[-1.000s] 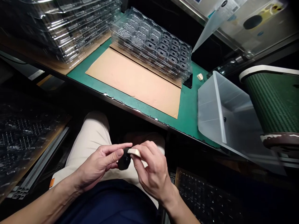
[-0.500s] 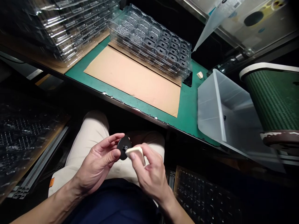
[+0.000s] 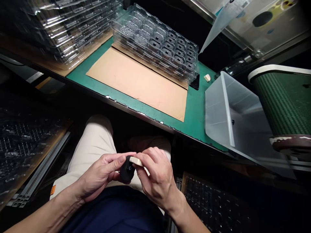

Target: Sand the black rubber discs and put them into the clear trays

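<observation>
Over my lap, my left hand (image 3: 102, 174) pinches a round black disc (image 3: 125, 174) with a small hub at its centre. The fingers and thumb grip its left and upper edge. My right hand (image 3: 156, 176) is closed on a cream-coloured block (image 3: 136, 161), perhaps a sponge or an eraser. The block's tip touches or nearly touches the upper right rim of the disc. My right fingers cover much of the block.
On the green table (image 3: 198, 116) lies a cardboard sheet (image 3: 141, 84) before a clear compartment tray (image 3: 155, 42). Stacked clear trays (image 3: 73, 32) stand at left. To the right are a translucent bin (image 3: 217, 110), a green conveyor belt (image 3: 291, 100) and another cream piece (image 3: 207, 77).
The disc has turned and dropped slightly in my left hand. My right hand has swung the block up from near the hub to the disc's upper rim.
</observation>
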`<state>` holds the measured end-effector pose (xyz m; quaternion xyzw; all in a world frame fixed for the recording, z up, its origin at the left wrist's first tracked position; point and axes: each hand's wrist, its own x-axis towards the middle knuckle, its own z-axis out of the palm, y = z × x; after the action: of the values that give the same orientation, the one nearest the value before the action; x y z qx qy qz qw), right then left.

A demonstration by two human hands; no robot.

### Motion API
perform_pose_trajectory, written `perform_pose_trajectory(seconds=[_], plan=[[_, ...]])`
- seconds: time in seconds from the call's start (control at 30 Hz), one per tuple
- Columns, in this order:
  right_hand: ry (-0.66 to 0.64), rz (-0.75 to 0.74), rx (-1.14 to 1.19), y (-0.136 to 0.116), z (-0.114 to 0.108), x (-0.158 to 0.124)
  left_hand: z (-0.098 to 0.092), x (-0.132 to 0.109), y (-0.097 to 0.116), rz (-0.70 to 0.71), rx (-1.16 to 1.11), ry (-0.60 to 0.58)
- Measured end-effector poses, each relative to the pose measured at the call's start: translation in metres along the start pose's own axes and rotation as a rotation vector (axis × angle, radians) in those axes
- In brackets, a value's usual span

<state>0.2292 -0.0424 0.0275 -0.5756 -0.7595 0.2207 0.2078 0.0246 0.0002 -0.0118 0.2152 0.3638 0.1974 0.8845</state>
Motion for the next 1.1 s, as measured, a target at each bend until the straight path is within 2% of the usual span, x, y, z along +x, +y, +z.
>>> perform_pose_trajectory(seconds=[0.07, 0.27, 0.37, 0.43, 0.5, 0.57, 0.63, 0.7, 0.77, 0.9, 1.1], plan=[[-0.032, -0.039, 0.007, 0.002, 0.000, -0.001, 0.000, 0.000, -0.002, -0.042, -0.018, -0.047], [-0.109, -0.206, 0.054, 0.005, -0.009, 0.003, 0.001, 0.000, -0.013, -0.212, -0.159, -0.070], [-0.103, -0.281, 0.040, 0.005, -0.012, 0.005, 0.002, 0.002, -0.013, -0.214, -0.215, -0.113], [-0.014, -0.207, 0.005, 0.005, -0.011, 0.004, 0.002, 0.003, -0.010, -0.128, -0.282, -0.063], [0.074, -0.003, 0.019, 0.003, -0.006, 0.004, 0.002, 0.005, -0.007, 0.016, -0.323, 0.034], [0.063, 0.226, 0.163, -0.002, -0.001, 0.004, 0.002, 0.008, -0.006, 0.156, -0.276, 0.102], [0.016, 0.369, 0.376, -0.012, 0.003, 0.006, 0.003, 0.011, -0.007, 0.259, -0.167, 0.121], [0.040, 0.415, 0.528, -0.022, 0.003, 0.009, 0.005, 0.012, -0.009, 0.332, -0.077, 0.132], [0.094, 0.380, 0.558, -0.028, 0.002, 0.012, 0.007, 0.011, -0.008, 0.386, -0.046, 0.156], [0.109, 0.281, 0.372, -0.024, -0.001, 0.012, 0.010, 0.005, 0.000, 0.387, -0.077, 0.209], [0.150, 0.176, 0.013, -0.007, -0.001, 0.010, 0.003, -0.001, 0.003, 0.256, -0.097, 0.109]])
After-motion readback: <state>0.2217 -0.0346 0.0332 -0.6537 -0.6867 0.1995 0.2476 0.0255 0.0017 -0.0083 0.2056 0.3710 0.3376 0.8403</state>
